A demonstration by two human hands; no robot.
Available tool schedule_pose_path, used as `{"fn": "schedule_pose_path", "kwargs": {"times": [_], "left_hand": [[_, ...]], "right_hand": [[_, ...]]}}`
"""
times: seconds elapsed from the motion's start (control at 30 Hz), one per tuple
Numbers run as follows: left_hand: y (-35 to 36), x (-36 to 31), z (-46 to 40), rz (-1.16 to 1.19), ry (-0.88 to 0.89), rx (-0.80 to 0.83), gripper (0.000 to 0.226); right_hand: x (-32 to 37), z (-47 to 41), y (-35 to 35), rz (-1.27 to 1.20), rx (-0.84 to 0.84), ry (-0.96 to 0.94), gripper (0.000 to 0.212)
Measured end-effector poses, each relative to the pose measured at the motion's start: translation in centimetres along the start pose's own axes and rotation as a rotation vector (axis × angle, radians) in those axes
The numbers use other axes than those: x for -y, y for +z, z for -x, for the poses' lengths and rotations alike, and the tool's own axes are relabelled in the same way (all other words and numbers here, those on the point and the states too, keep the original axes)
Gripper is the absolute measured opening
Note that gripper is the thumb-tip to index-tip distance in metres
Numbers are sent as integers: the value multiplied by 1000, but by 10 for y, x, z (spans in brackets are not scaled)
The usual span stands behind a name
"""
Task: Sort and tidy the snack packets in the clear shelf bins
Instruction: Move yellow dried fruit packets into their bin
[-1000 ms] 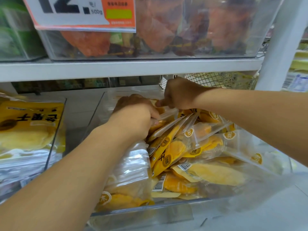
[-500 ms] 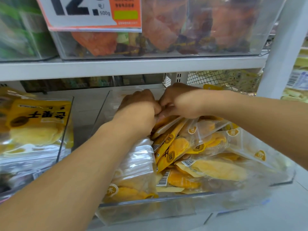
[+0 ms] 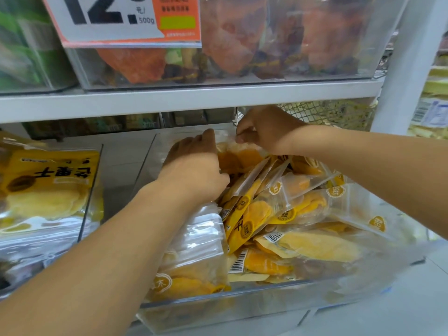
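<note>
Mango packets (image 3: pixel 278 214) lie heaped and slanting in a clear bin (image 3: pixel 242 304) on the lower shelf, some leaning toward the right wall; a tug at the back could slide the loose stack further askew. Deeper in, the left hand (image 3: pixel 194 163) grips one packet (image 3: pixel 240 156) by its near side while the right hand (image 3: pixel 264 132) pinches the top edge, the packet between and just beneath both hands.
</note>
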State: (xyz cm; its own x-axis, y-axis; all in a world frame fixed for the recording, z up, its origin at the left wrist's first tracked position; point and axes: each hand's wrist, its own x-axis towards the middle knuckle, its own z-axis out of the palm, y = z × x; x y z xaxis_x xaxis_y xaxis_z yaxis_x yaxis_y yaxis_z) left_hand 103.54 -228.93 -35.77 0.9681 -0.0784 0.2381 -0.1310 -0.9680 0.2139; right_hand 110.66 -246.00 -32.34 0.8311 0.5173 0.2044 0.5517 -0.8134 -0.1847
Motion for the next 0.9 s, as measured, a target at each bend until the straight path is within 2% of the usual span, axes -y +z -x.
{"fn": "schedule_pose_path", "kwargs": {"times": [0.17,0.27,0.4,0.47,0.53,0.67,0.77,0.83,0.9], "left_hand": [[3,3,-3,52,27,31,89],[4,3,-4,57,25,33,92],[6,3,-3,51,8,37,91],[7,3,-2,31,15,41,91],[6,2,-1,4,25,32,87],[1,-1,3,-77,6,29,71],[-2,-2,5,-108,-40,38,68],[-3,-3,6,-103,-60,47,64],[-4,-4,6,-91,-61,60,62]], "right_hand": [[-2,12,-10,-100,-43,-2,21],[4,13,-6,-89,6,24,17],[7,10,12,20,46,69,6],[7,7,18,152,16,87,5],[11,7,16,280,-32,103,27],[23,5,8,296,-6,203,82],[28,1,13,311,36,356,99],[33,-1,17,174,-36,460,111],[36,-1,17,18,-106,549,112]]}}
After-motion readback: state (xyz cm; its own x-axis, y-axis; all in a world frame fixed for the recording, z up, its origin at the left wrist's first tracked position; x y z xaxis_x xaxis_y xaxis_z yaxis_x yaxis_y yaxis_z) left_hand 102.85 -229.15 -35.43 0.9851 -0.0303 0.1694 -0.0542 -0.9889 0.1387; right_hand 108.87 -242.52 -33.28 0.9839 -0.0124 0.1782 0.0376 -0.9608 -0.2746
